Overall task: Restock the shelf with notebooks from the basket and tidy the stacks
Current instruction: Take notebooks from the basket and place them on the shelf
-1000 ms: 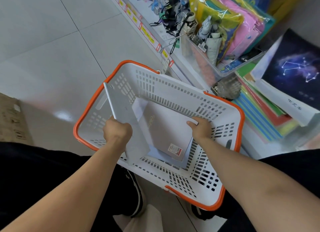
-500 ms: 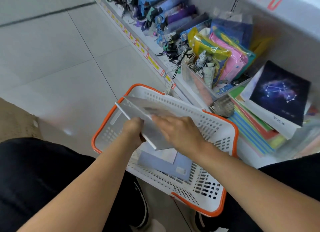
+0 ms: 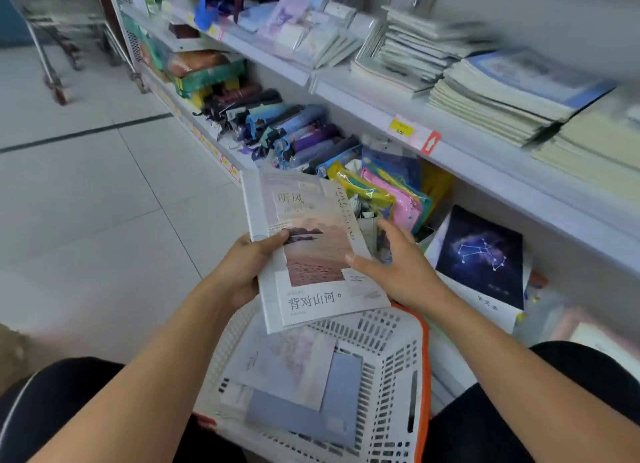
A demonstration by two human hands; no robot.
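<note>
The person is crouched by the store shelves with a white basket (image 3: 391, 376) between their knees. It has an orange rim. They are in the middle of restocking: some notebooks are out of the basket and have not reached the shelf yet.

The left hand (image 3: 242, 268) holds a small stack of notebooks (image 3: 311, 255) above the far end of the basket. Its thumb lies on the top cover and the fingers curl under the left edge. The top cover has a picture of a pink sea and some big printed words. A second cover peeks out under it, so I think there are two or more in the stack.

The right hand (image 3: 398, 272) is open. Its fingers are straight and spread, and the fingertips touch the right edge of the stack, as if to steady it or square it up. It is not gripping anything.

More notebooks (image 3: 294, 386) lie flat in the bottom of the basket, a pale one on top of bluish ones. So the job is not close to done.

Up on the higher shelf (image 3: 485, 151) there are piles of thin notebooks (image 3: 502, 99), a bit blurry. A dark notebook with stars (image 3: 481, 255) leans on the low shelf to the right.

Next, I think the stack must be lifted up to a matching pile and set down flat with its edges lined up. Both hands may be needed so the covers do not slide apart.
</note>
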